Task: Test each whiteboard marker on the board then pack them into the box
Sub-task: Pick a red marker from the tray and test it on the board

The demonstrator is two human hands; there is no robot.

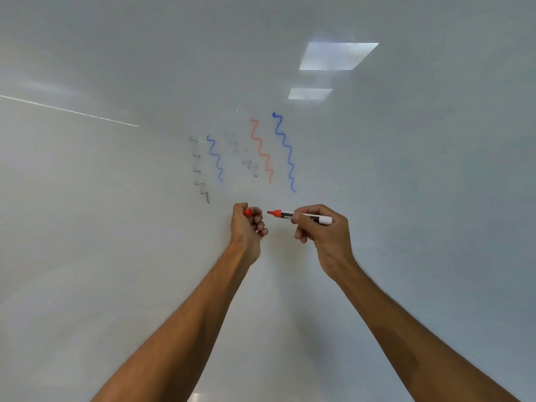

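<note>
The person's right hand [320, 230] holds a whiteboard marker [300, 216] in front of the whiteboard [116, 227], its fingers [301, 220] closed around the middle of the barrel. The marker lies almost level, tip pointing left toward the other hand. It is uncapped: a dark nib sits at the end of a red-orange collar, then comes a black label band with white lettering partly hidden by the thumb, and the white rear end of the barrel sticks out to the right past the knuckles. The left hand [248, 224] is curled into a loose fist just beside the nib without touching it, and its fingers grip the red cap [247, 212], of which only a rounded end shows near the thumb. Both bare forearms reach up from the bottom edge of the view. Above the hands the board carries five wavy test lines running downward: a thin black squiggle [199, 169] farthest left, a short blue squiggle [215, 159] next to it, a faint grey squiggle [245, 156] in the middle, a pale red squiggle [262, 150], and a bold long blue squiggle [285, 152] on the right. Two bright rectangular reflections of ceiling lights [338, 56] show on the glossy surface higher up. The nib is clear of the board's marks, below the red and blue lines.
</note>
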